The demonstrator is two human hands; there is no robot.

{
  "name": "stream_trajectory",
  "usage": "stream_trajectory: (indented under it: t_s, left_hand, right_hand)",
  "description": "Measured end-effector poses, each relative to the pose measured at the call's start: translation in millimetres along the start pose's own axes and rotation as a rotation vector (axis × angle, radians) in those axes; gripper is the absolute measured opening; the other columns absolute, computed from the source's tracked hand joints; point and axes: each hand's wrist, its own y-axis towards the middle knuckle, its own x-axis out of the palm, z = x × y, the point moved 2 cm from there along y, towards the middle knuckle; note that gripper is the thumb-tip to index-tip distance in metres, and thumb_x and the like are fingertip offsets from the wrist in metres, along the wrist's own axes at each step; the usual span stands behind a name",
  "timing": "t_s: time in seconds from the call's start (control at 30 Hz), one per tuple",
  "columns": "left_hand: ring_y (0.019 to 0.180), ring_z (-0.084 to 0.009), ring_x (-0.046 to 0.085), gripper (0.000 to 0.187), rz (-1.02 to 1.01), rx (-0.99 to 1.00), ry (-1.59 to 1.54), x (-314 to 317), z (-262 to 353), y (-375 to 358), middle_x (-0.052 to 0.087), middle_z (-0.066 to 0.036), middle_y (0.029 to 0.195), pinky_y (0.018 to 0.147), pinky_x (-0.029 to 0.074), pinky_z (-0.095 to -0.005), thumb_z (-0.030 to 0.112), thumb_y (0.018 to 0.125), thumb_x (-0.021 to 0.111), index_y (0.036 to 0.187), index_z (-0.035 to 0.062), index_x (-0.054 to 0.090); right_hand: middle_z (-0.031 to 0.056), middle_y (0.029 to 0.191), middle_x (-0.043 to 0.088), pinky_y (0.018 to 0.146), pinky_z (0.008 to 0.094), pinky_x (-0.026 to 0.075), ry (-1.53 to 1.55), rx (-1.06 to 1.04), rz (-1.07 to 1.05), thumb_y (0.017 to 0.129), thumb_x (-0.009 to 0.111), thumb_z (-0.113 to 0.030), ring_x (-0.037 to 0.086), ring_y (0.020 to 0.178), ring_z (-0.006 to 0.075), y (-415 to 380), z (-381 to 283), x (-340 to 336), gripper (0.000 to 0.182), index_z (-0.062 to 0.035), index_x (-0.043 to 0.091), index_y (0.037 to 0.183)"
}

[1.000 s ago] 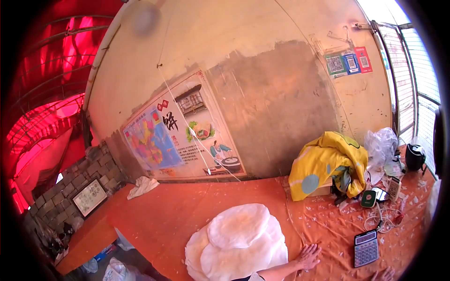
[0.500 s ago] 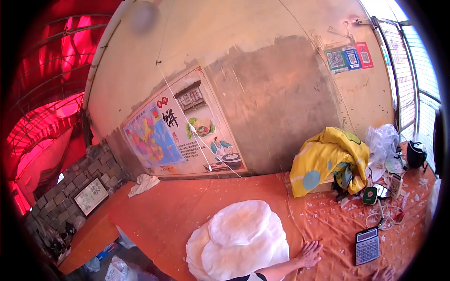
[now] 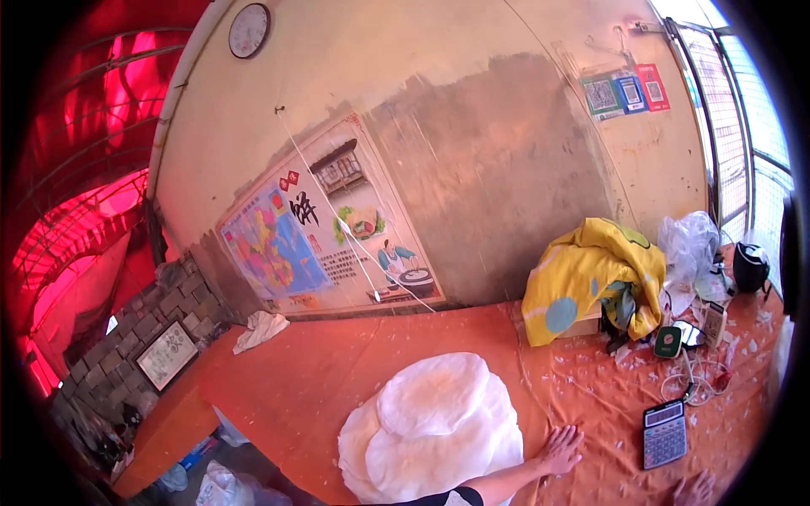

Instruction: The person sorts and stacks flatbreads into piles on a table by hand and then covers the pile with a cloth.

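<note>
My left hand [image 3: 560, 449] lies flat on the orange cloth with its fingers spread, holding nothing. The forearm reaches across the lower edge of a stack of round, pale flatbreads [image 3: 430, 434], the topmost smaller than those beneath. At the bottom right, my right hand [image 3: 695, 489] shows only in part, fingers apart on the cloth and nothing seen in them. A grey calculator [image 3: 664, 434] lies just above that hand, apart from it.
On the orange tablecloth [image 3: 312, 371] are a yellow spotted cloth bundle [image 3: 591, 278], a green-faced device [image 3: 667, 341], tangled cables [image 3: 688, 388], clear plastic bags [image 3: 685, 244], a black container [image 3: 749, 268] and scattered pale scraps. A white rag [image 3: 260, 330] lies near the wall.
The view has tilted slightly, bringing the wall clock clearly into sight. Both hands stay in about the same places on the cloth. The bread stack has not visibly changed.
</note>
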Motion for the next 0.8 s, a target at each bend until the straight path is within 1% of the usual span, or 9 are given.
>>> stream_trajectory:
  t_s: [0.3, 0.53, 0.6, 0.63, 0.67, 0.7, 0.73, 0.77, 0.8]
  left_hand:
    - [0.144, -0.0376, 0.016, 0.07, 0.026, 0.002, -0.049, -2, 0, -3, 0.021, -0.025, 0.153, 0.117, 0.006, -0.0497, 0.042, 0.094, 0.043, 0.149, 0.0034, 0.021]
    - [0.144, -0.0384, 0.014, 0.073, 0.035, 0.02, -0.042, 0, -5, 1, 0.018, -0.025, 0.154, 0.116, 0.006, -0.0522, 0.042, 0.093, 0.043, 0.149, 0.0026, 0.019]
    - [0.142, -0.0424, 0.016, 0.071, 0.045, 0.025, 0.013, -9, 2, -3, 0.022, -0.028, 0.151, 0.115, 0.01, -0.0553, 0.041, 0.093, 0.041, 0.147, -0.0022, 0.023]
    - [0.141, -0.0447, 0.019, 0.068, 0.163, 0.011, 0.037, 11, 3, 1, 0.024, -0.029, 0.15, 0.114, 0.012, -0.0571, 0.036, 0.092, 0.041, 0.145, -0.0042, 0.025]
    - [0.139, -0.0457, 0.022, 0.064, 0.338, 0.062, -0.085, 23, -3, 8, 0.028, -0.03, 0.147, 0.112, 0.015, -0.0589, 0.031, 0.09, 0.041, 0.142, -0.005, 0.029]
    - [0.137, -0.0464, 0.026, 0.061, 0.366, 0.131, -0.122, 26, -6, 11, 0.032, -0.031, 0.145, 0.111, 0.018, -0.0607, 0.029, 0.089, 0.042, 0.139, -0.0053, 0.034]
    - [0.135, -0.0468, 0.028, 0.058, 0.495, 0.174, -0.057, 20, -3, 5, 0.036, -0.029, 0.142, 0.109, 0.021, -0.0615, 0.028, 0.088, 0.044, 0.135, -0.0054, 0.038]
    - [0.133, -0.0475, 0.032, 0.058, 0.56, 0.183, -0.069, 20, 1, 1, 0.039, -0.029, 0.14, 0.109, 0.022, -0.0615, 0.028, 0.088, 0.045, 0.135, -0.005, 0.039]
    - [0.132, -0.0469, 0.034, 0.059, 0.461, 0.224, -0.055, 27, -3, 0, 0.04, -0.03, 0.139, 0.108, 0.022, -0.0618, 0.029, 0.088, 0.047, 0.135, -0.0044, 0.039]
  right_hand:
    - [0.0157, 0.113, 0.059, 0.081, 0.0487, 0.045, -0.048, -0.036, 0.057, 0.088, 0.048, -0.061, 0.056, 0.105, 0.0325, 7, -2, -6, 0.06, -0.0124, 0.057, 0.121]
    - [0.0147, 0.113, 0.06, 0.081, 0.0485, 0.045, -0.077, -0.031, 0.047, 0.088, 0.047, -0.062, 0.057, 0.104, 0.0318, 6, -6, 14, 0.059, -0.0129, 0.057, 0.12]
    - [0.0169, 0.131, 0.052, 0.099, 0.046, 0.036, 0.059, 0.075, -0.136, 0.09, 0.052, -0.047, 0.046, 0.122, 0.034, 3, -6, 64, 0.057, -0.0082, 0.05, 0.131]
    - [0.0166, 0.13, 0.053, 0.1, 0.0462, 0.037, 0.143, 0.031, -0.009, 0.088, 0.055, -0.045, 0.048, 0.122, 0.0338, -8, 5, 78, 0.056, -0.008, 0.052, 0.13]
    - [0.0164, 0.128, 0.055, 0.1, 0.0465, 0.038, 0.222, -0.024, 0.117, 0.086, 0.058, -0.043, 0.049, 0.121, 0.0335, -17, 14, 92, 0.054, -0.0078, 0.055, 0.128]
    - [0.0162, 0.127, 0.057, 0.101, 0.0467, 0.04, 0.289, -0.088, 0.237, 0.084, 0.061, -0.04, 0.05, 0.121, 0.0332, -26, 23, 106, 0.053, -0.0076, 0.057, 0.126]
    - [0.017, 0.123, 0.059, 0.099, 0.0497, 0.04, 0.351, -0.073, 0.205, 0.082, 0.063, -0.04, 0.051, 0.119, 0.0344, -16, 10, 61, 0.052, -0.0089, 0.06, 0.123]
    - [0.018, 0.123, 0.058, 0.1, 0.0513, 0.038, 0.29, 0.009, 0.02, 0.081, 0.063, -0.042, 0.05, 0.119, 0.0354, -15, 7, 48, 0.054, -0.0101, 0.059, 0.125]
    - [0.0177, 0.124, 0.056, 0.1, 0.051, 0.036, 0.257, 0.051, -0.065, 0.08, 0.063, -0.042, 0.048, 0.12, 0.0361, -6, 0, 37, 0.056, -0.0096, 0.057, 0.125]
